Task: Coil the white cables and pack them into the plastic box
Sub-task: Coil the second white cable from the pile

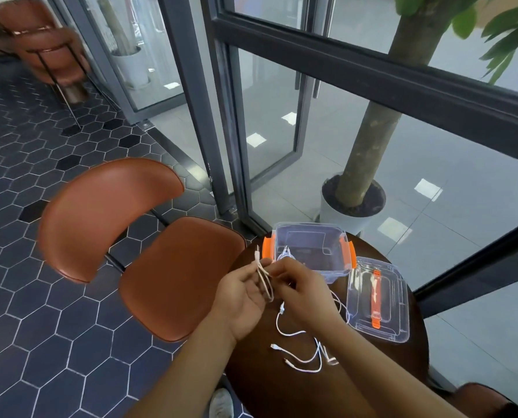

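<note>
My left hand (242,294) holds a white cable (264,280) folded into loops, its plug end sticking up near the box's left clip. My right hand (301,289) pinches the same cable from the right, just in front of the box. The clear plastic box (310,251) with orange clips stands open at the table's far side. Its clear lid (378,300) with an orange handle lies to the right. More white cables (304,351) lie loose on the dark round table (282,387) below my hands.
A brown padded chair (149,245) stands left of the table. A potted tree (354,200) and glass walls with dark frames are behind it. Another brown chair (481,399) shows at the bottom right. Hexagon floor tiles spread to the left.
</note>
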A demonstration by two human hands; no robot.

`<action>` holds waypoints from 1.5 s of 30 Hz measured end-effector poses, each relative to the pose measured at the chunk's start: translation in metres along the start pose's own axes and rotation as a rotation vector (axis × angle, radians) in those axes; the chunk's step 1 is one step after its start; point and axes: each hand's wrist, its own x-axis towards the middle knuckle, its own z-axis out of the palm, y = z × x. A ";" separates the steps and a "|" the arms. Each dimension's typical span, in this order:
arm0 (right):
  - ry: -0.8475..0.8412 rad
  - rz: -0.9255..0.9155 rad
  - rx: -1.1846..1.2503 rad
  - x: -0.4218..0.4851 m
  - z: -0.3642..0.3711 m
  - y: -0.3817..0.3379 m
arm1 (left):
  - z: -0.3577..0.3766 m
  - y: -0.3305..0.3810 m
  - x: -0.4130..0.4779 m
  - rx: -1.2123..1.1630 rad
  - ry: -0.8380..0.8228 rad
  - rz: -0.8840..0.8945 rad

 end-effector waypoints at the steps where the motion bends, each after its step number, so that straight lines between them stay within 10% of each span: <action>1: -0.001 -0.028 -0.003 -0.001 0.000 0.002 | 0.002 0.000 -0.002 -0.014 -0.019 0.003; 7: 0.044 -0.205 -0.046 -0.011 0.000 0.010 | 0.009 0.010 0.005 -0.148 -0.035 0.070; 19: -0.310 0.059 0.123 -0.005 -0.004 0.048 | 0.010 0.033 0.002 -0.262 -0.063 0.144; 29: -0.509 0.147 -0.262 0.047 -0.049 0.061 | 0.010 0.026 -0.008 0.027 -0.188 -0.190; 36: -0.317 0.030 -0.333 0.081 -0.060 -0.005 | 0.005 0.005 -0.002 0.633 -0.180 -0.151; 45: -0.105 0.346 0.245 0.059 -0.054 -0.017 | 0.008 0.004 0.000 0.427 -0.116 0.004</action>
